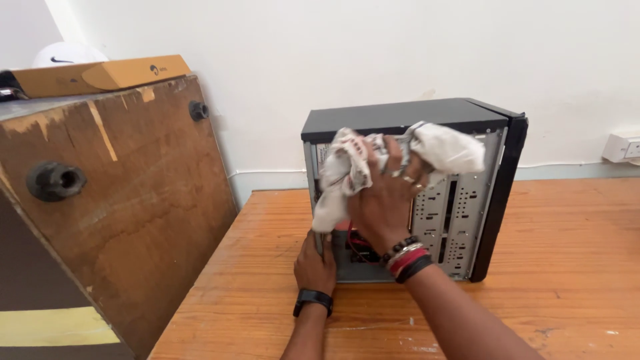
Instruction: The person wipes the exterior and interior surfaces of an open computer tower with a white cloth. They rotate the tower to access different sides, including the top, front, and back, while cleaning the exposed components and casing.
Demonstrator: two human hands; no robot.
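- A tilted plywood board [127, 200] stands at the far left beside the table, with a tan cardboard box [100, 75] on top; both are well apart from the hands.
- The left hand [315, 263] rests low on the orange wooden table [567, 267], fingers curled against the bottom left corner of the open computer case [413, 193]. It wears a dark wristband. It looks like a bracing hold on the case edge; how tightly it grips I cannot tell.
- The case stands upright with its long axis vertical, its open side facing the person, against the white wall.
- The right hand [387, 193] is higher, palm pressed toward the case's upper interior, fingers closed on a bunched white cloth [373, 163]. Beaded bracelets sit at its wrist.
- The cloth lies directly under and above that hand, spreading left and right along the top edge of the opening; the right hand is the nearer one to it, the left well below.
- At the far right a white wall socket [623, 148] sits above the table.
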